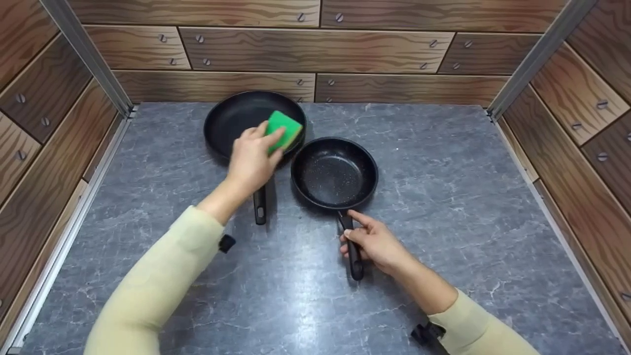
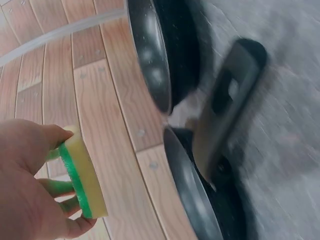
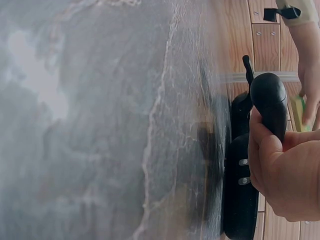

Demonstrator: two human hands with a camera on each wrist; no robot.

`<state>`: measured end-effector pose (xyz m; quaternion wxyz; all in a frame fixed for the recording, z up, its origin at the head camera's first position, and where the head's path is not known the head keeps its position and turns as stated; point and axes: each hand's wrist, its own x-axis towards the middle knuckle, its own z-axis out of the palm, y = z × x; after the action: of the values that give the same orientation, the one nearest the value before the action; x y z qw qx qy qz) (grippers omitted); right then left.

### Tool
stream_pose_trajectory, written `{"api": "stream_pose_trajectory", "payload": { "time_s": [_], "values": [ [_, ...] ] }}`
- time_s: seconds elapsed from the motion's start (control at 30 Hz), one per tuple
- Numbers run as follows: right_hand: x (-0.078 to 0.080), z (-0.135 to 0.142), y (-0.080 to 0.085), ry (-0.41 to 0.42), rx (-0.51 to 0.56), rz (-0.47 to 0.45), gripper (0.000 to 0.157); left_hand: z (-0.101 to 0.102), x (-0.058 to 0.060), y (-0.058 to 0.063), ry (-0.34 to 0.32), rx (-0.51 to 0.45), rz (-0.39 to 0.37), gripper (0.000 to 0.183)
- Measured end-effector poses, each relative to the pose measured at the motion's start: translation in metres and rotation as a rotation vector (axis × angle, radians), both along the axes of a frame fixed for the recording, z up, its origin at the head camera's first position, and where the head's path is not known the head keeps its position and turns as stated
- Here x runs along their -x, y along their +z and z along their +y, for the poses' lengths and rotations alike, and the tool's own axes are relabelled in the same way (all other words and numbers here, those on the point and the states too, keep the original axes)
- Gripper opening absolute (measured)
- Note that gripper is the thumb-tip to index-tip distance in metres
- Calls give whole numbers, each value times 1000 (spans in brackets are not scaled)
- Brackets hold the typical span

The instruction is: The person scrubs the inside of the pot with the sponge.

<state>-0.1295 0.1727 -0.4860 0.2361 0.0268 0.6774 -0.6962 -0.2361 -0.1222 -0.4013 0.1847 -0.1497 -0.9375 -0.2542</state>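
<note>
My left hand (image 1: 254,155) pinches a green and yellow sponge (image 1: 282,129) above the right side of the larger black frying pan (image 1: 231,116). The left wrist view shows the sponge (image 2: 84,175) held between thumb and fingers, its green side toward the palm and clear of both pans. My right hand (image 1: 374,241) grips the handle (image 1: 355,261) of the smaller speckled frying pan (image 1: 335,172). In the right wrist view, fingers wrap that handle (image 3: 270,97). The smaller pan stands right of the larger one and nearer to me.
The larger pan's handle (image 1: 260,207) points toward me, beneath my left forearm. Both pans are on a grey marbled tabletop (image 1: 443,197). Wood-patterned walls (image 1: 315,49) with metal corner posts (image 1: 88,54) enclose its back and sides.
</note>
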Motion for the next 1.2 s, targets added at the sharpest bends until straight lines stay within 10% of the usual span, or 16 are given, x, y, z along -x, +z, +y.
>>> {"api": "stream_pose_trajectory", "payload": {
  "time_s": [0.37, 0.73, 1.2],
  "values": [
    [0, 1, 0, -2, 5, -6, 72, -53, -25, -17, 116, -92, 51, 43],
    [2, -1, 0, 2, 12, -15, 73, -110, -50, -61, 276, -152, -7, 45],
    [5, 0, -1, 12, 17, -11, 73, -136, -44, -97, 356, -53, -150, 46]
  ]
}}
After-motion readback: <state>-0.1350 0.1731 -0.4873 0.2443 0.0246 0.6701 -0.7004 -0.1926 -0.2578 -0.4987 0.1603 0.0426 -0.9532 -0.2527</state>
